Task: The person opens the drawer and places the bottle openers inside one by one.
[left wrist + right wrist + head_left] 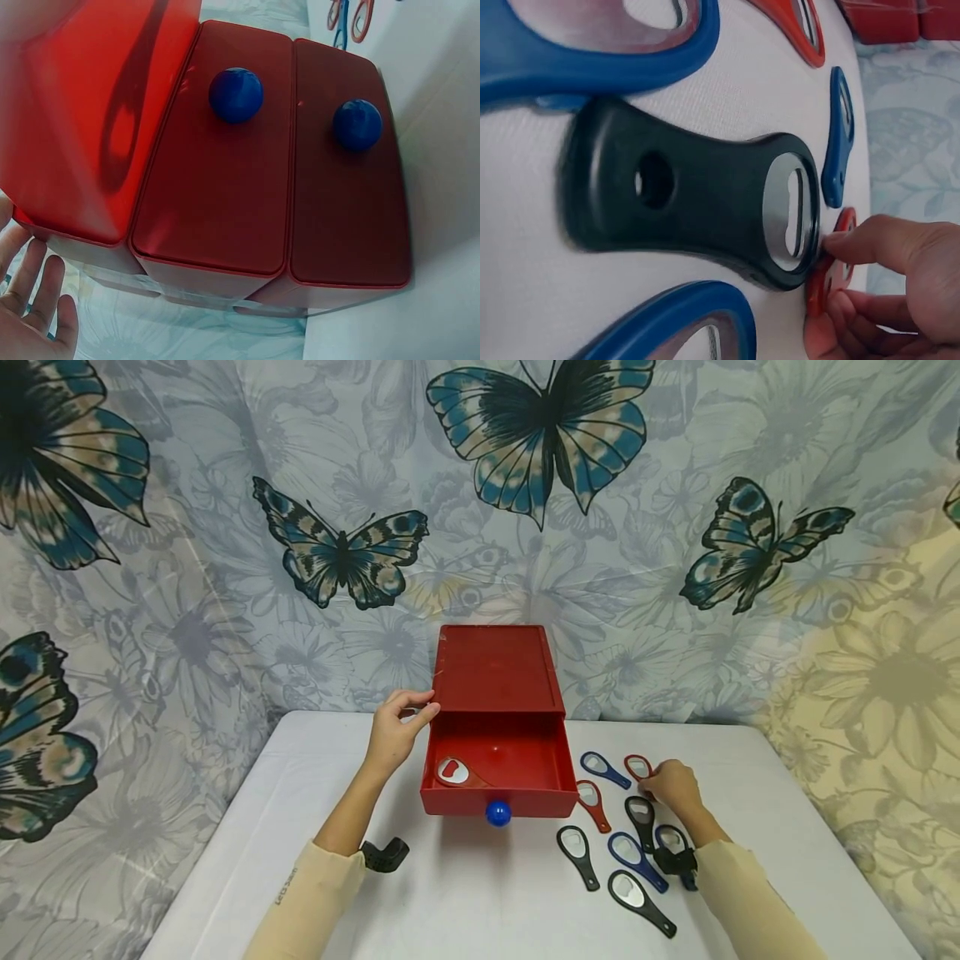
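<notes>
Opener (462,775) near drawer edge (450,794), room rightward

drawer unit (495,668): red | knob (498,813): blue | openers (705,187): red, blue, black | backdrop (487,577): butterfly-and-flower print | sleeves (315,893): cream

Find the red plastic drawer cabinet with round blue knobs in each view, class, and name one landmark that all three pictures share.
Head: the red plastic drawer cabinet stands near the centre.
Left wrist: the cabinet fills the upper left and middle, two knobs showing.
Right wrist: only a cropped part of the cabinet, top right corner.
Shared landmark: the white-covered tabletop.
</notes>
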The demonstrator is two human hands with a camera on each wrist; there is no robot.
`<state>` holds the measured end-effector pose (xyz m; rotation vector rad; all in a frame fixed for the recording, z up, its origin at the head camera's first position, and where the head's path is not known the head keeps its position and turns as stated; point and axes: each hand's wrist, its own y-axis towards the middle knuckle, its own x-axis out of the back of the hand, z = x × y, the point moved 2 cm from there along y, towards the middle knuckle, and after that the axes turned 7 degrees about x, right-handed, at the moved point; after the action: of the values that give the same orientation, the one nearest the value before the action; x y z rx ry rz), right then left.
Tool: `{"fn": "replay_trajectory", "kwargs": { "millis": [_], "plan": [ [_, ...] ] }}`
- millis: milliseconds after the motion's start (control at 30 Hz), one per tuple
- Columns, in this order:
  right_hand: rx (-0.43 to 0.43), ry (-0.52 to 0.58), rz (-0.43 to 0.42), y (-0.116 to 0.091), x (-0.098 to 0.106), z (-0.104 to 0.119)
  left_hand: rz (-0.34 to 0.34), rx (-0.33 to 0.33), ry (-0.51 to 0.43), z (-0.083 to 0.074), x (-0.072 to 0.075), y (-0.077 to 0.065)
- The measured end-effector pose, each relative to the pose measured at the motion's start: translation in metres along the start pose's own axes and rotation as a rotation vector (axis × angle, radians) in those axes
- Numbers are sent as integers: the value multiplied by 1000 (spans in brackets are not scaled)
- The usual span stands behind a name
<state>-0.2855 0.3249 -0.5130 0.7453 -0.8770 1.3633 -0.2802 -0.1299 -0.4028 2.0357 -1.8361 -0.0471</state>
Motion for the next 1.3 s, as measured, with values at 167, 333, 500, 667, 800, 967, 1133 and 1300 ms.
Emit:
{"fn": "replay_trajectory", "kwargs": {
  "millis": [167, 333, 500, 667, 800, 967, 1133, 1300],
  "plan": [
    [-6, 76, -15, 2, 2, -5, 15, 21, -9, -16, 1, -5],
    [-51, 180, -15, 2, 4, -11, 30, 27, -5, -20, 2, -6],
    [-48, 212, -32, 0, 8, -11, 13, 22, -15, -2, 0, 0],
    [-29, 226, -50, 0, 16, -3, 7, -11, -17, 3, 1, 1],
    [-2, 250, -52, 1, 26, 8, 5, -27, -7, 3, 1, 0],
    [41, 263, -86, 2, 40, 24, 0, -39, -2, 4, 0, 0],
    [83, 228, -152, 3, 54, 42, -4, -34, -9, 3, 0, 0],
    [153, 225, -182, 1, 70, 64, -2, -6, -13, -3, -1, -2]
  ]
}}
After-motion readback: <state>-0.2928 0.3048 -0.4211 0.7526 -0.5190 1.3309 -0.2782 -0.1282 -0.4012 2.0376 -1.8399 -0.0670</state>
